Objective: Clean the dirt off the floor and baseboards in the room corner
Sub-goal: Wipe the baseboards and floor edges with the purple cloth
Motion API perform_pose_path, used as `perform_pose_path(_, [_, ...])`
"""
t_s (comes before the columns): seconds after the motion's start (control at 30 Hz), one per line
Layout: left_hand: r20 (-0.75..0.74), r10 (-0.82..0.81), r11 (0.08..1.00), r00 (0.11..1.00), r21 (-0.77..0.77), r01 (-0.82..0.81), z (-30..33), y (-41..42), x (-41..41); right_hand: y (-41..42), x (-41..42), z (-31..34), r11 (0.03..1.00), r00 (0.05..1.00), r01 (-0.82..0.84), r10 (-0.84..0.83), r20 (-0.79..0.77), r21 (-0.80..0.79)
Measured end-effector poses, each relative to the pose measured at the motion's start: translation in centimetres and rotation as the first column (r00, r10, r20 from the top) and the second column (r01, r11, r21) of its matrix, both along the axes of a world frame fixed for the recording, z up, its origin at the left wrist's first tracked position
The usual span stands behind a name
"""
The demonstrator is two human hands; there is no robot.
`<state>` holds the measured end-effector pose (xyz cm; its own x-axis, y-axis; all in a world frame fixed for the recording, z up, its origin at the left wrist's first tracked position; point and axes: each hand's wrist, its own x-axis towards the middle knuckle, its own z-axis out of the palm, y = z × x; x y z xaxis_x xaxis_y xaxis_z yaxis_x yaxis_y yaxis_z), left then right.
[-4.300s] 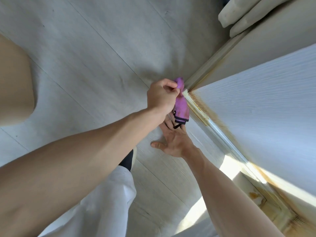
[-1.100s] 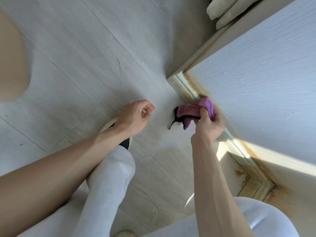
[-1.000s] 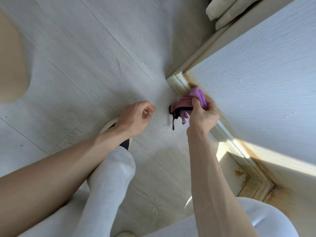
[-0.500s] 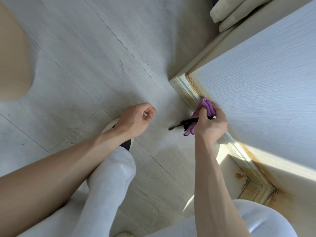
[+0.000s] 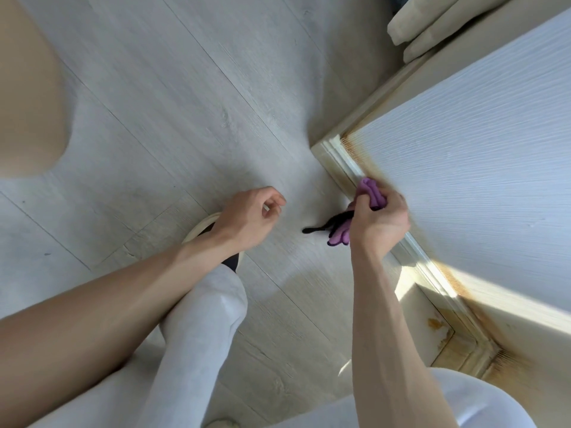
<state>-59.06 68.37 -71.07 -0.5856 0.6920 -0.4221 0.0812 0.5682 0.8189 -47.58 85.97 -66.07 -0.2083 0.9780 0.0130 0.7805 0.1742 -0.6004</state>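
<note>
A bunched purple cloth (image 5: 369, 193) with a black trim is gripped in my right hand (image 5: 378, 223), which presses it against the white baseboard (image 5: 338, 159) where it meets the wall. Brownish dirt runs along the top of the baseboard and darkens in the corner (image 5: 475, 353) at the lower right. My left hand (image 5: 247, 219) hovers over the pale wood-look floor (image 5: 185, 103), fingers loosely curled, with nothing visible in it.
My knees in white trousers fill the bottom of the view, with a slippered foot (image 5: 200, 230) under my left wrist. Cream cushions (image 5: 432, 23) lie at the top right. A tan rounded shape (image 5: 27, 97) sits at the left edge.
The cloth passed from my left hand to my right about four seconds ago. Over the last second my right hand has slid the cloth back and forth along the baseboard. The left hand has stayed put.
</note>
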Motion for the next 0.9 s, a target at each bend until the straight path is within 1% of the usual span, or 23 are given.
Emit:
perform_pose_path(0.13, [0.011,0.021,0.999,1.000,0.035,-0.022,0.5,0.1,0.0,-0.8,-6.3,-0.7,0.994,0.993,-0.110,0.110,0.040,-0.016])
perform_pose_path(0.2, [0.008,0.046,0.998,0.999,0.052,-0.046,0.9,0.0,-0.3,-1.3,-7.9,-0.9,0.990,0.990,-0.137,0.138,0.032,-0.016])
perform_pose_path(0.27, [0.007,0.066,0.996,0.998,0.060,-0.066,1.0,-0.1,-0.4,-1.4,-6.5,-0.5,0.996,0.996,-0.089,0.089,-0.014,-0.018])
perform_pose_path(0.33, [-0.001,0.068,0.996,0.998,0.060,-0.068,1.0,-0.1,-0.4,-1.0,-4.8,-0.1,1.000,0.996,0.007,-0.009,-0.092,-0.027])
perform_pose_path(0.4, [0.007,0.067,0.995,0.998,0.071,-0.067,1.0,0.0,-0.2,-0.9,-5.1,-0.4,0.999,0.993,0.031,-0.034,-0.109,-0.034])
perform_pose_path(0.5, [0.019,0.067,0.994,0.998,0.087,-0.068,1.4,0.3,0.0,-1.7,-7.6,-0.8,0.990,0.993,-0.108,0.103,-0.062,-0.091])
perform_pose_path(0.53, [0.022,0.070,0.994,0.997,0.088,-0.072,1.5,0.4,0.0,-2.2,-7.7,-0.6,0.986,0.990,-0.127,0.119,-0.078,-0.106])
perform_pose_path(0.57, [0.021,0.079,0.993,0.997,0.086,-0.080,1.5,0.3,-0.1,-2.7,-7.1,-0.3,0.985,0.989,-0.113,0.099,-0.111,-0.129])
perform_pose_path(0.6, [0.016,0.090,0.993,0.996,0.081,-0.091,1.5,0.3,-0.2,-3.3,-5.9,0.3,0.984,0.987,-0.069,0.043,-0.157,-0.164])
perform_pose_path(0.63, [0.015,0.102,0.992,0.995,0.074,-0.103,1.5,0.3,-0.3,-3.7,-4.1,0.9,0.975,0.976,0.003,-0.050,-0.210,-0.220])
perform_pose_path(0.67, [0.023,0.112,0.992,0.993,0.063,-0.113,1.5,0.4,-0.2,-3.9,-2.2,1.4,0.947,0.949,0.099,-0.183,-0.258,-0.307])
perform_pose_path(0.7, [0.036,0.112,0.992,0.993,0.052,-0.114,1.6,0.5,-0.2,-4.1,-0.4,1.8,0.883,0.894,0.206,-0.345,-0.286,-0.423])
perform_pose_path(0.77, [0.059,0.082,0.995,0.995,0.057,-0.085,2.0,0.8,0.0,-4.0,2.2,2.2,0.659,0.707,0.393,-0.663,-0.249,-0.641])
perform_pose_path(0.8, [0.071,0.067,0.995,0.995,0.065,-0.071,2.1,0.9,0.1,-3.8,3.0,2.1,0.563,0.612,0.436,-0.757,-0.228,-0.702])
perform_pose_path(0.83, [0.080,0.055,0.996,0.995,0.069,-0.061,2.3,0.9,0.1,-3.5,3.3,1.9,0.507,0.544,0.453,-0.809,-0.223,-0.733])
perform_pose_path(0.87, [0.083,0.051,0.996,0.995,0.070,-0.057,2.3,0.9,0.0,-3.3,3.4,1.7,0.488,0.515,0.460,-0.827,-0.225,-0.742])
perform_pose_path(0.9, [0.082,0.056,0.996,0.995,0.067,-0.062,2.3,0.8,0.0,-2.9,3.3,1.5,0.493,0.517,0.464,-0.825,-0.227,-0.736])
